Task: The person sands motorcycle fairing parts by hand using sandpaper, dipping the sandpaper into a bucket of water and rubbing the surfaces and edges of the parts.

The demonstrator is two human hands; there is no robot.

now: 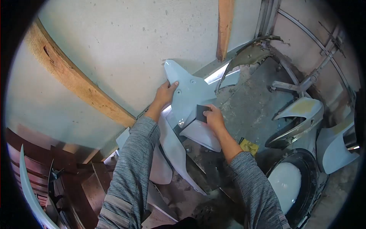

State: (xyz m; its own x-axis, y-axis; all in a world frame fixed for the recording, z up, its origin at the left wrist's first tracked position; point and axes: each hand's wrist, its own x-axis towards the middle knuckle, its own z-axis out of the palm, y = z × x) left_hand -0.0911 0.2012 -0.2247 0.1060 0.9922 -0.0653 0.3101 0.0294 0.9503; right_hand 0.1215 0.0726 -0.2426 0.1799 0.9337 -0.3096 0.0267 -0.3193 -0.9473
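Note:
A pale blue-grey vehicle body panel [187,86], pointed at its top and with small round holes, stands tilted by the wall. My left hand [166,95] is closed on its left edge, thumb over the front face. In my right hand [215,121] is a dark grey piece of sandpaper [201,113], held between thumb and fingers against the panel's lower part. Below the hands are more pale panels: a broad curved one [202,135] under my right hand and a long narrow one [173,152] nearer me.
At right stands a black tub [310,168] with a glossy whitish surface inside. Other curved panels [331,145] lean near it. A yellow piece [249,146] lies on the floor. Wooden beams [82,82] brace the wall, and brown furniture [72,183] is at lower left.

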